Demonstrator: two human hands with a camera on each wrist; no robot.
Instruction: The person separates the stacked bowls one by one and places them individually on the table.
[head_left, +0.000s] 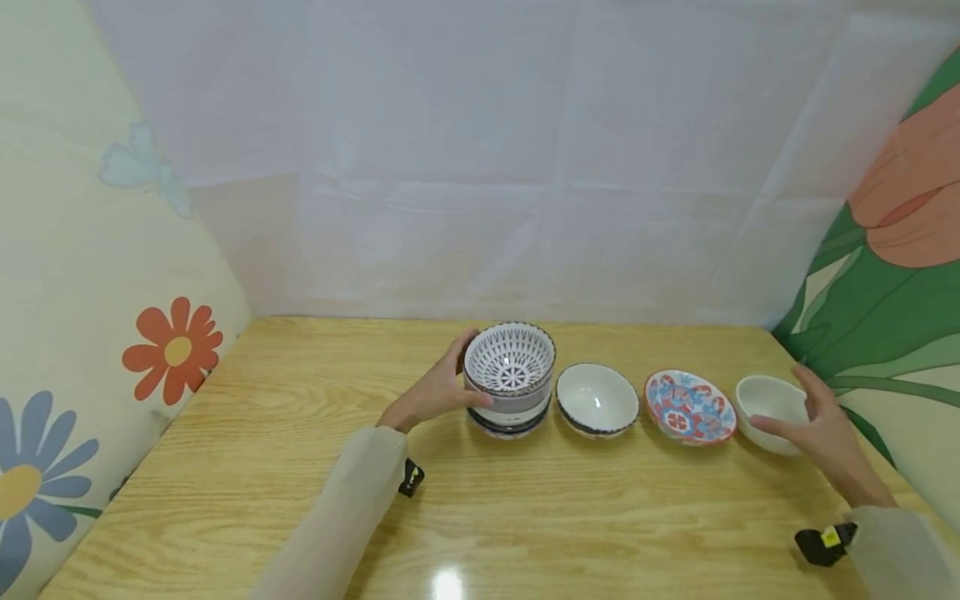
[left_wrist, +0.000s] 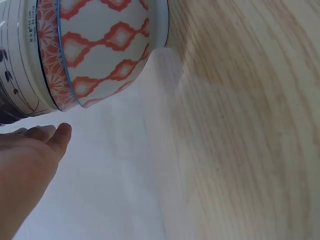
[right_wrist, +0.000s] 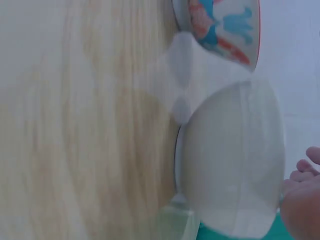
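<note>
My left hand point(head_left: 438, 392) holds the left side of a stack of bowls, thumb along the front and fingers round the back. The top bowl point(head_left: 510, 358) has a dark radial pattern inside. Lower in the stack, a bowl with orange diamonds point(left_wrist: 107, 45) stands on the table in the left wrist view. My right hand point(head_left: 825, 425) spreads at a plain white bowl point(head_left: 772, 408) at the row's right end, thumb over its near side, fingers beyond its far rim. In the right wrist view, some fingertips point(right_wrist: 302, 175) show just past the white bowl's rim.
Between the hands stand a white bowl with a dark rim point(head_left: 597, 398) and a shallow red and blue floral bowl point(head_left: 690, 407), side by side. The wooden table point(head_left: 570, 517) meets a white cloth point(head_left: 450, 208) behind and flowered cloth point(head_left: 915, 333) at the sides.
</note>
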